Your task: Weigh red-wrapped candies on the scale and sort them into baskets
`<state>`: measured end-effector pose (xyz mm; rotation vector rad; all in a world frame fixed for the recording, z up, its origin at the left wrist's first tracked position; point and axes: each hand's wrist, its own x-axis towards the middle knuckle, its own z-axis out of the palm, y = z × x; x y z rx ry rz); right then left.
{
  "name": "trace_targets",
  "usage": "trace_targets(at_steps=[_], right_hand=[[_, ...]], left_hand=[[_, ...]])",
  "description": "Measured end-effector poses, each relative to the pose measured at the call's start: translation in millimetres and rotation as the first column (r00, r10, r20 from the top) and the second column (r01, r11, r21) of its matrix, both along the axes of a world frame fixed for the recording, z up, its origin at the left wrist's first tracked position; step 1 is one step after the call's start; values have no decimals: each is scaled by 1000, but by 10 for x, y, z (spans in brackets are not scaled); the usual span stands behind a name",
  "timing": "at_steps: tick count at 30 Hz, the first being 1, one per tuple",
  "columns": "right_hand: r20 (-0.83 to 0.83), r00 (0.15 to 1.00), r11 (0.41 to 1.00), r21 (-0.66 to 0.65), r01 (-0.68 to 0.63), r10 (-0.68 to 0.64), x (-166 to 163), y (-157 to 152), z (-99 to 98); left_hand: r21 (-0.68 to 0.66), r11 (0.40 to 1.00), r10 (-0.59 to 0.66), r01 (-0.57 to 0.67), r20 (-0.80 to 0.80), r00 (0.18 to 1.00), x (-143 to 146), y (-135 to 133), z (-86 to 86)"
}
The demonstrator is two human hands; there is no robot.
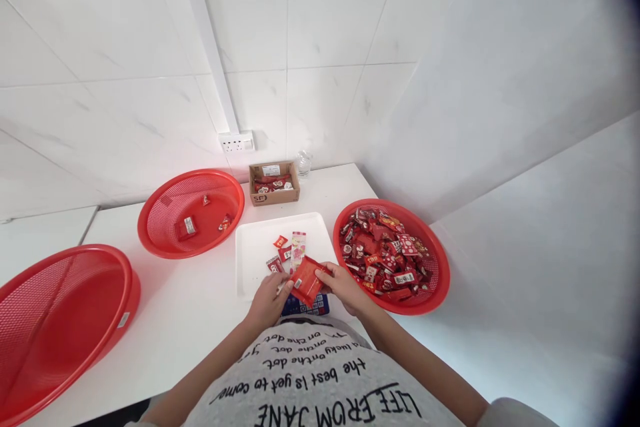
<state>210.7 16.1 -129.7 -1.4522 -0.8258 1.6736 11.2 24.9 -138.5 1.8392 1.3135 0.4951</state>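
Note:
Between both hands I hold a red snack packet [309, 280], tilted, with a small white label near its left side. My left hand [271, 297] pinches the packet's left edge, and my right hand [343, 285] grips its right edge. Just beyond the packet, a white tray [250, 233] bears a pink-and-white floral packet [299, 244] and several small red wrapped sweets [281, 241]. Below my hands, partly covered by the packet and my shirt, is a blue keypad [320, 305] with pale keys.
To the right stands a red basket [443, 260] heaped with red-wrapped sweets. A red basket [150, 240] at left holds a few packets; another red basket [127, 280] is nearer. A cardboard box [275, 197] of sweets and a clear glass item [304, 163] stand by the wall.

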Motion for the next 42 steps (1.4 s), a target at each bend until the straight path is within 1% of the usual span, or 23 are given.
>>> trace_targets(at_steps=[2,3,5,7,9,13,17,21,27,33,37,40,42], right_hand=[[10,996,996,0,93,-93,50,34,4],[18,991,991,0,134,-134,81,51,2],[47,980,981,1,196,-196,150,74,-10],[75,968,971,10,238,-238,215,81,-32],[85,959,962,20,271,-272,270,73,-59],[85,949,953,36,302,-304,339,44,-110],[93,948,952,10,305,-305,341,34,-138],[96,954,958,-18,286,-283,295,38,-136],[70,966,968,-12,251,-250,223,50,-77],[71,971,973,2,230,-229,210,88,-12],[71,966,968,17,249,-250,235,103,-36],[74,961,964,27,264,-266,263,95,-78],[77,958,961,28,274,-276,290,84,-102]], left_hand=[[181,981,-38,65,-149,988,15,54,-46],[226,967,-67,119,-228,971,31,79,-76],[226,949,-126,220,-368,921,76,119,-139],[186,938,-182,293,-455,872,124,139,-191],[167,922,-232,348,-483,845,159,143,-220],[173,898,-285,404,-471,835,161,139,-213],[192,900,-262,392,-479,838,105,147,-194],[226,903,-213,366,-503,837,49,158,-216],[284,900,-162,329,-484,860,30,145,-261],[279,923,-111,264,-464,879,-3,158,-286],[242,950,-69,198,-455,888,73,245,-322],[232,965,-2,121,-457,889,205,347,-362],[233,966,15,109,-476,879,290,417,-384]])
